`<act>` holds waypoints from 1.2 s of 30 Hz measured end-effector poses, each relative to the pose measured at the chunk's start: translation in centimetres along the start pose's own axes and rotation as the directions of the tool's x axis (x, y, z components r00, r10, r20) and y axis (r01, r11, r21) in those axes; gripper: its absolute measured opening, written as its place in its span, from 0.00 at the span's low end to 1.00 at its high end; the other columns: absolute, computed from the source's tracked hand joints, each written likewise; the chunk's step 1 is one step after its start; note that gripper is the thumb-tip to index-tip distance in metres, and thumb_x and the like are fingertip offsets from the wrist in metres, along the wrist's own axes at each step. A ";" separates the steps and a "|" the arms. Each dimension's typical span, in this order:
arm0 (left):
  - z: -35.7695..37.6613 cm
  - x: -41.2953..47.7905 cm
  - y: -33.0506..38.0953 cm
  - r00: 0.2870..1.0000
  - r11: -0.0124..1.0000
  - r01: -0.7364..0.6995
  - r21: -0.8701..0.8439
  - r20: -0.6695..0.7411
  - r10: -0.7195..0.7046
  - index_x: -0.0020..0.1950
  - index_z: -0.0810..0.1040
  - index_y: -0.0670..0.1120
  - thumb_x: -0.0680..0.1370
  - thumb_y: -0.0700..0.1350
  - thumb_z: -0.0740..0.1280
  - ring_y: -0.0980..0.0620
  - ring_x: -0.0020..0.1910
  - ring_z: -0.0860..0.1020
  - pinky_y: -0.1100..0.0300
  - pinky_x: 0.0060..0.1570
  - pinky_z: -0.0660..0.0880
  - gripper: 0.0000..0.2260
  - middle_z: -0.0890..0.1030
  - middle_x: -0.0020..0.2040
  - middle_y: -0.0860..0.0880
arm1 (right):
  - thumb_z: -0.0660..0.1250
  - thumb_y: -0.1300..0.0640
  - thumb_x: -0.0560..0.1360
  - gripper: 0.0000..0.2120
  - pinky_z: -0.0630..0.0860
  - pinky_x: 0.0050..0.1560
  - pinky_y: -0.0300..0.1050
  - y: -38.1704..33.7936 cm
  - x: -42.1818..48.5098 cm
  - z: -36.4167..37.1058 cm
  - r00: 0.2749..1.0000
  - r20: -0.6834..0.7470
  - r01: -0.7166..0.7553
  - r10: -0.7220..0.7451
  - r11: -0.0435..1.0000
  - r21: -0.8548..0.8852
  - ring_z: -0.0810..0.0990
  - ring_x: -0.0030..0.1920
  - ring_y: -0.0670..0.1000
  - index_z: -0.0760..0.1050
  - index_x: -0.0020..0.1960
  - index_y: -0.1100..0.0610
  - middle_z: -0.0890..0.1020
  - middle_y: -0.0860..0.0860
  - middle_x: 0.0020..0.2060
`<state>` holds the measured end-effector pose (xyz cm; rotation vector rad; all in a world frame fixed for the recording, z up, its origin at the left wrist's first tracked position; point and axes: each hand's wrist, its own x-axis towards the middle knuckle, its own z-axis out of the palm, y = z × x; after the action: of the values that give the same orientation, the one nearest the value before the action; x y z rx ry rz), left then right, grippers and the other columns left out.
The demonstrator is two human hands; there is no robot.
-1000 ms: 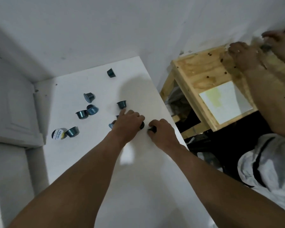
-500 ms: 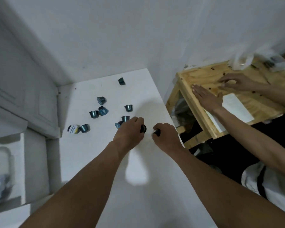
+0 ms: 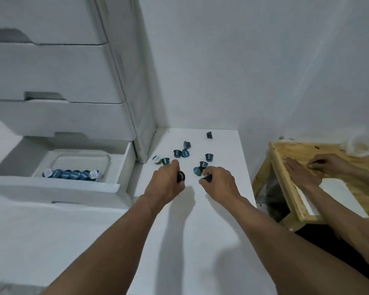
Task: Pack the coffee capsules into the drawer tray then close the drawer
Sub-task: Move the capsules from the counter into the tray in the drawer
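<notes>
Capsules [image 3: 185, 153]: loose cluster on table [image 3: 200, 231] right of tray [image 3: 109, 160]; one row [image 3: 70, 174] inside tray, drawer [image 3: 51, 185] open. Left hand [image 3: 165, 185] grips dark capsule [image 3: 181, 176]; right hand [image 3: 221, 184] pinches second capsule [image 3: 207, 178], both right of tray.

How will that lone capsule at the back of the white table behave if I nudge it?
The lone capsule seems to lie tilted on its side; being tapered, it would probably roll in a curve. It looks small, so likely light, and may skid on the smooth white table.
</notes>
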<state>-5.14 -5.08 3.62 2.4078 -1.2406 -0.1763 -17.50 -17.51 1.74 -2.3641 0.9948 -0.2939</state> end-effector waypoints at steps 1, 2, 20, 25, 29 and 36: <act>-1.1 -0.9 -0.5 0.999 0.999 0.032 0.004 -0.025 -0.032 0.45 0.68 0.43 0.71 0.43 0.64 0.41 0.39 0.76 0.53 0.36 0.71 0.07 0.78 0.40 0.45 | 0.66 0.54 0.74 0.12 0.70 0.45 0.42 -1.3 -0.3 0.1 0.999 0.010 0.035 -0.035 0.999 0.005 0.79 0.50 0.55 0.78 0.56 0.56 0.81 0.53 0.48; -2.2 -1.8 -1.0 0.997 0.998 0.062 0.000 -0.048 -0.062 0.46 0.68 0.43 0.71 0.43 0.65 0.41 0.40 0.76 0.53 0.36 0.71 0.08 0.79 0.40 0.45 | 0.66 0.54 0.74 0.12 0.71 0.46 0.42 -2.6 -0.6 0.2 0.997 0.021 0.068 -0.068 0.998 0.014 0.78 0.50 0.54 0.78 0.56 0.56 0.81 0.52 0.48; -15.8 -11.6 -16.5 0.886 0.942 0.258 -0.214 -0.337 -0.319 0.50 0.75 0.47 0.71 0.43 0.71 0.47 0.42 0.76 0.58 0.40 0.72 0.09 0.79 0.43 0.48 | 0.66 0.55 0.72 0.08 0.66 0.44 0.41 -24.5 -2.6 7.9 0.913 -0.007 0.407 -0.407 0.912 0.050 0.76 0.48 0.54 0.76 0.50 0.56 0.78 0.50 0.45; -18.1 -12.2 -22.9 0.904 0.935 0.217 -0.279 -0.305 -0.300 0.45 0.72 0.49 0.71 0.46 0.72 0.49 0.35 0.73 0.60 0.33 0.67 0.09 0.78 0.36 0.50 | 0.67 0.58 0.69 0.10 0.71 0.46 0.45 -29.7 -2.7 12.0 0.944 -0.059 0.330 -0.325 0.936 0.120 0.76 0.49 0.54 0.76 0.50 0.56 0.80 0.51 0.47; -20.0 -12.1 -27.7 0.918 0.950 0.177 -0.259 -0.304 -0.254 0.42 0.70 0.51 0.70 0.44 0.71 0.49 0.36 0.72 0.59 0.34 0.65 0.10 0.77 0.37 0.48 | 0.68 0.59 0.69 0.11 0.67 0.44 0.40 -32.9 -2.7 15.1 0.967 -0.073 0.254 -0.243 0.944 0.210 0.72 0.46 0.49 0.73 0.50 0.52 0.77 0.50 0.48; -21.5 -10.7 -33.3 0.930 0.929 0.152 -0.338 -0.270 -0.250 0.43 0.73 0.50 0.69 0.47 0.73 0.52 0.33 0.73 0.59 0.34 0.69 0.09 0.76 0.31 0.54 | 0.71 0.58 0.69 0.12 0.63 0.42 0.38 -35.8 -1.8 18.4 0.976 -0.049 0.216 -0.210 0.962 0.169 0.71 0.44 0.47 0.74 0.51 0.51 0.75 0.46 0.47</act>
<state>19.89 27.20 8.02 2.1785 -0.7570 -0.0477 9.66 11.72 6.92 -2.3127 0.6970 -0.4805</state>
